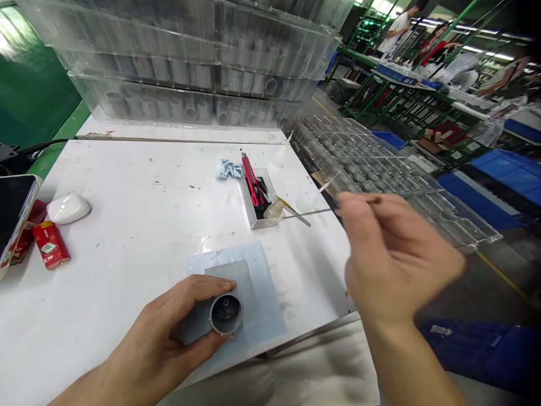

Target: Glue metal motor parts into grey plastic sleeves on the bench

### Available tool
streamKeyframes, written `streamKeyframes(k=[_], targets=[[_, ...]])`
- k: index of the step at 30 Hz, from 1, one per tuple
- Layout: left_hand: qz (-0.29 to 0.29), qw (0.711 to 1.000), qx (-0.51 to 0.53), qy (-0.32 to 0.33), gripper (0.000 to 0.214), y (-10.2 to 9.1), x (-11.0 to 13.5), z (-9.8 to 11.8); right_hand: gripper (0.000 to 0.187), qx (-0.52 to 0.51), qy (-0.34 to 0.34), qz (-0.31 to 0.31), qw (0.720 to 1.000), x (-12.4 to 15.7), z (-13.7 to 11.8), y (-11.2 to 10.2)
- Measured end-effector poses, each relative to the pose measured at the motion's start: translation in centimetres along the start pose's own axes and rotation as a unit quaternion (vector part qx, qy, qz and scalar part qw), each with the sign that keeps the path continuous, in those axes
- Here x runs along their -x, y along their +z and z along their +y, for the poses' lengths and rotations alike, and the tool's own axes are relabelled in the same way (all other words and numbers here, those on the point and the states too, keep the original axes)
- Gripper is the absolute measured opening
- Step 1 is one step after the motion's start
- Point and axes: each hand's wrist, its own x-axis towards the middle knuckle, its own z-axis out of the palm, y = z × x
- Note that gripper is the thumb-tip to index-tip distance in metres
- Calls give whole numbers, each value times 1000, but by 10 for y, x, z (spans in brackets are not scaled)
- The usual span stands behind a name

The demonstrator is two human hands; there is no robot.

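Note:
My left hand (177, 327) is wrapped round a short grey tube (227, 313), thumb and fingers on opposite sides of its rim. The tube stands with its open mouth towards me, its inside dark with a round part at the bottom. Under it lie a grey square sheet (232, 273) and a light blue cloth (262, 282). Raised over the table's right edge, my right hand (393, 248) is closed in a pinch, slightly blurred. A thin white sliver (328, 183) shows just beyond its fingertips; whether the fingers hold it I cannot tell.
A small white box (253, 217) holds a red utility knife (252, 180), with tweezers (298, 214) sticking out. Crumpled blue paper (229, 168) lies behind. Clear trays of tubes (190, 101) are stacked at the back. A phone (17, 214), white case (68, 209) and red packet (51, 245) lie left.

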Motion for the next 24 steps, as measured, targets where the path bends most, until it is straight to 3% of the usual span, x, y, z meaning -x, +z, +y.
streamKeyframes(k=[3,7,12,14,16,18,20,22,24], targets=[[-9,999,-35,-20,46,-7,0,6,10,38,-31,3,999,-16,26,19],[-10,991,-129,-18,45,-21,1,16,13,82,-38,-75,993,-21,47,31],[-20,945,-323,50,42,-34,4,19,13,122,6,-198,972,-10,58,26],[-31,929,-365,45,43,-36,7,19,19,130,37,-191,972,-4,61,19],[-38,922,-384,29,44,-37,9,19,23,134,69,-134,979,0,70,10],[-42,924,-379,11,43,-37,8,20,25,136,95,-56,985,1,84,1],[-35,938,-346,-7,44,-39,6,22,41,138,112,-12,984,-1,103,-4],[-16,957,-288,-41,47,-39,3,24,67,139,150,-36,978,-4,122,-5],[10,975,-212,-70,48,-37,1,25,84,130,207,-101,964,-7,137,-2]])
